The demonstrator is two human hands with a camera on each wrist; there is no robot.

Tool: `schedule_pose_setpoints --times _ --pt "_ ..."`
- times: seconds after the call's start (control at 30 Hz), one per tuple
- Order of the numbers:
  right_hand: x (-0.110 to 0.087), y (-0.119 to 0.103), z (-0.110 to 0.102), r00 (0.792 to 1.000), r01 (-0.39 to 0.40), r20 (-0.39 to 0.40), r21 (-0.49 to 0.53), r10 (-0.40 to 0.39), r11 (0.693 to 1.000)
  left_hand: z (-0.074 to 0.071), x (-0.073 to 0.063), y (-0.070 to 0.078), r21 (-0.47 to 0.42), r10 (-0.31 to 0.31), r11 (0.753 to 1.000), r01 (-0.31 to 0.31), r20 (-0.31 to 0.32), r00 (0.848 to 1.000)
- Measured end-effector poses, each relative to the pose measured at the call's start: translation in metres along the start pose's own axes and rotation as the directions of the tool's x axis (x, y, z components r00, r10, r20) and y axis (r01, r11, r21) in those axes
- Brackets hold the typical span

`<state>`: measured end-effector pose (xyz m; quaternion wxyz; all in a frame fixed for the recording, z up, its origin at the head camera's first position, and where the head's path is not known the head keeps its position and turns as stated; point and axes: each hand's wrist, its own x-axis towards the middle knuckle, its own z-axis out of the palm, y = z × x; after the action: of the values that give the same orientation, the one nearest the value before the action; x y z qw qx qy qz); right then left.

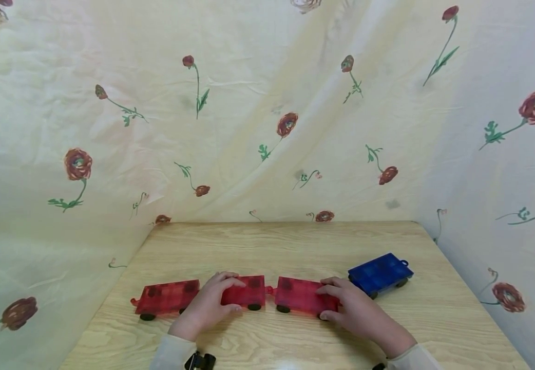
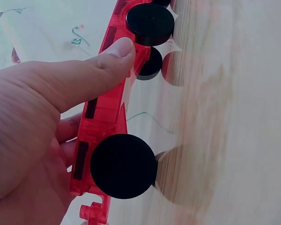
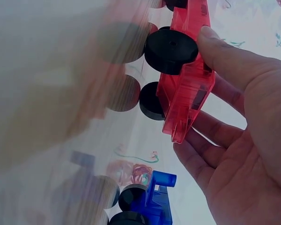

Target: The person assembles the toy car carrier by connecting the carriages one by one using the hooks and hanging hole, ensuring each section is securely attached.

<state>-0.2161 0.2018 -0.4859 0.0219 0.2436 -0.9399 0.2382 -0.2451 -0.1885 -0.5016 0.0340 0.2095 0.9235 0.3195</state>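
Observation:
Three translucent red toy train cars with black wheels stand in a row on the table. My left hand (image 1: 207, 304) grips the middle red car (image 1: 254, 290), thumb (image 2: 113, 55) along its near side and fingers over its far side. The right hand (image 1: 352, 311) holds the right-hand red car (image 1: 297, 293) by its right end, its thumb (image 3: 220, 47) on the near side above a wheel. Between these two cars a small red coupling (image 1: 270, 291) bridges the gap. The left-hand red car (image 1: 169, 296), hook pointing left, is partly hidden behind my left hand.
A blue toy train car (image 1: 380, 275) stands angled just beyond my right hand, its loop pointing right. The wood-grain table (image 1: 276, 246) is backed and flanked by hanging flowered cloth (image 1: 249, 103).

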Motion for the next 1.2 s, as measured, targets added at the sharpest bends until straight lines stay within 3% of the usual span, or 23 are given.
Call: schedule_pose_setpoints --times 0.37,0.67,1.0,1.2 --pt "-0.002 0.002 -0.001 1.000 0.000 -0.008 -0.001 0.000 1.000 -0.001 0.001 0.008 0.006 0.026 1.000 -0.026 -0.015 1.000" --pt "-0.011 0.017 -0.016 0.993 -0.002 -0.119 0.018 0.004 1.000 0.000 0.009 0.027 -0.045 0.061 0.997 -0.062 -0.028 0.998" --pt "-0.024 0.046 -0.037 0.975 -0.048 -0.216 -0.011 0.045 0.999 0.011 0.031 0.050 0.031 0.154 0.988 -0.154 -0.001 0.988" --pt "-0.032 0.059 -0.046 0.976 -0.096 -0.196 -0.008 0.093 0.995 0.017 0.044 0.064 0.032 0.164 0.986 -0.165 0.044 0.986"
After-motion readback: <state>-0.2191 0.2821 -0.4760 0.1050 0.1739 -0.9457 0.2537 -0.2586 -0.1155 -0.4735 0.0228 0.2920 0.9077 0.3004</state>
